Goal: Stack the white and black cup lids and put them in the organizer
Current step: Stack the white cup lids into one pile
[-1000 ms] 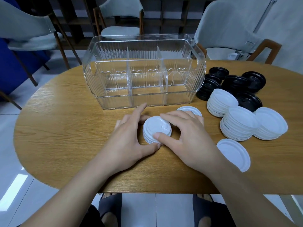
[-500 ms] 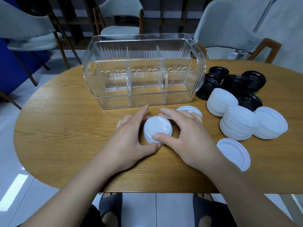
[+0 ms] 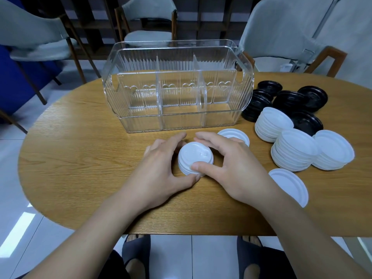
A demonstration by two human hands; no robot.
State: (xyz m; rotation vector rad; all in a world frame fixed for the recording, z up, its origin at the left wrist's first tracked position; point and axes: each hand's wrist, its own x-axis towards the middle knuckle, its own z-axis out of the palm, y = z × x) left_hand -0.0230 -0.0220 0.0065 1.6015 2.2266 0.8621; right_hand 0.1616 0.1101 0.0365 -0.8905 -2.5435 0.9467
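Looking down at a wooden desk (image 3: 80,158) from head height; cupping a short stack of white lids (image 3: 195,158) between both hands near the front middle of the desk, just in front of a clear organizer (image 3: 177,87); left hand (image 3: 159,174) curling round the stack's left side, thumb lying under its near edge, forefinger reaching past its far side; right hand (image 3: 231,168) curling round the right side, thumb pressing on the stack's near rim; both grips closing round the stack, which is resting on the desk. Organizer standing empty, split into three compartments by two dividers. Lying just behind the right hand, a single white lid (image 3: 233,134); another single lid (image 3: 291,186) lying to the right of the right wrist. Sitting further right, three taller white stacks (image 3: 296,150) leaning against one another; behind them, black lids (image 3: 289,101) spreading in a loose cluster beside the organizer's right end. Grey chairs (image 3: 30,37) standing beyond the desk.
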